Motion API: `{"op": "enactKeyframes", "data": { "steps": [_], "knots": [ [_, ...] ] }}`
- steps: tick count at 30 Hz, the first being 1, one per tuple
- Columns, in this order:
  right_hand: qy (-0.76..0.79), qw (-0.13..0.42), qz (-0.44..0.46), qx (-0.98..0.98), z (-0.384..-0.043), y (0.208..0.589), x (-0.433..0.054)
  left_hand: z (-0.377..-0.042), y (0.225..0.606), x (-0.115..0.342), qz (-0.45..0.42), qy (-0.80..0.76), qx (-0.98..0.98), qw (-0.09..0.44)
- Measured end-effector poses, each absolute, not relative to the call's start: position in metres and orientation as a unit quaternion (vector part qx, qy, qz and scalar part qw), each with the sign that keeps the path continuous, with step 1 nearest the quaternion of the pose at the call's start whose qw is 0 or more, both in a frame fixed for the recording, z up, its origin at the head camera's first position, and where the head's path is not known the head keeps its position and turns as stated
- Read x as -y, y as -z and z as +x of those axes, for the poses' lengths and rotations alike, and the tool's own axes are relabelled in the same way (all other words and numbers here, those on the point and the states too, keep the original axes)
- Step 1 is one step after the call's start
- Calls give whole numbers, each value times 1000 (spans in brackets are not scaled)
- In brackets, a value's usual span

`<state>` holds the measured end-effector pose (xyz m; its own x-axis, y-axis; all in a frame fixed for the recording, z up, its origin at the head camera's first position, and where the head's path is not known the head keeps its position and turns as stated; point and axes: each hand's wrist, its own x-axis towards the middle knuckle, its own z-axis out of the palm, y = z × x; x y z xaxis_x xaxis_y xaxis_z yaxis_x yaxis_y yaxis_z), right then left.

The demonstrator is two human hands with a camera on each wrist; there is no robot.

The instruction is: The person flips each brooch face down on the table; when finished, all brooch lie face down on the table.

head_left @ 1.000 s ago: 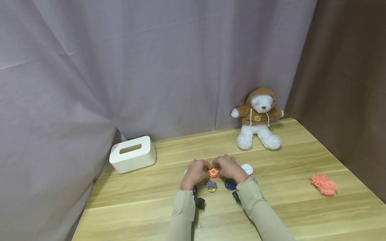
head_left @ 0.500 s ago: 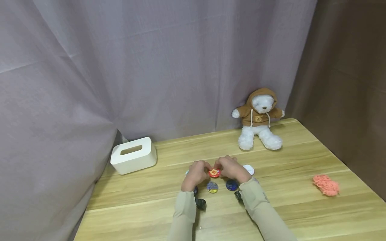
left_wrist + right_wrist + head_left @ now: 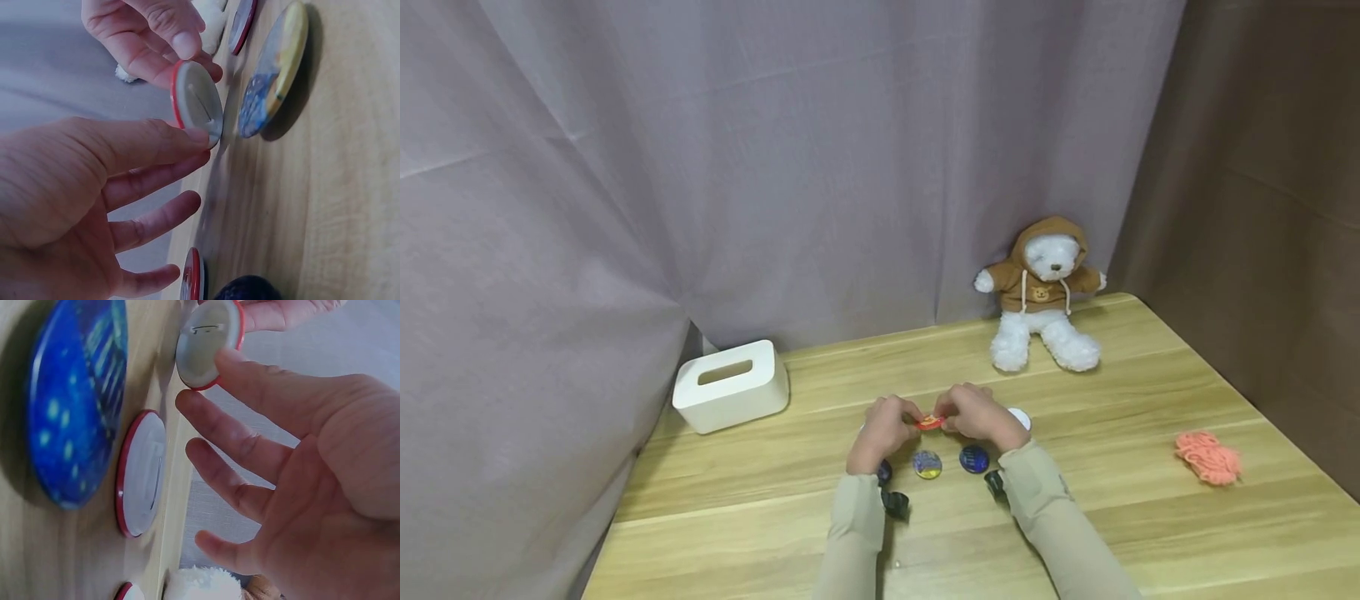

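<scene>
Both hands hold a red pin badge between them. My left hand pinches its left edge between thumb and index finger, the other fingers spread. My right hand grips the opposite edge with thumb and fingertips. In the left wrist view the badge's pale back and pin show, tilted and raised over the table. Nearer the body lie a yellow-and-blue badge and a dark blue badge. A white, upturned badge lies just beyond the right hand.
A dark badge is partly hidden by the left wrist. A red-rimmed badge lies beyond the left fingers. A white tissue box stands back left, a teddy bear back right, and coral yarn lies right.
The red badge, whose printed face showed round to the head camera before, has been lifted slightly and tipped, so it looks like a thin ellipse. Both hands keep their places around it.
</scene>
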<state>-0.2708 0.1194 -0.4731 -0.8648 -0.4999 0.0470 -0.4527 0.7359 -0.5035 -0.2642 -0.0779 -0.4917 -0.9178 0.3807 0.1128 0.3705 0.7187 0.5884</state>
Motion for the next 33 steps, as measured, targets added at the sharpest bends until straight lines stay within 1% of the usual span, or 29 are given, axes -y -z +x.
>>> {"op": "enactKeyframes", "data": {
  "steps": [4,12,15,27,33],
  "knots": [
    [273,39,-249,-929,-272,474,-119,-263,488,80,198,-335,-921,13],
    [279,2,-221,-935,-274,479,-116,-264,486,80,189,-344,-920,6],
    [278,-5,-212,-937,-274,480,-115,-264,486,81,190,-347,-918,8],
    [269,-16,-212,-939,-273,479,-111,-264,486,83,190,-368,-910,3],
    [280,-7,-215,-936,-273,479,-108,-266,487,83,181,-367,-912,-2]
  ]
}}
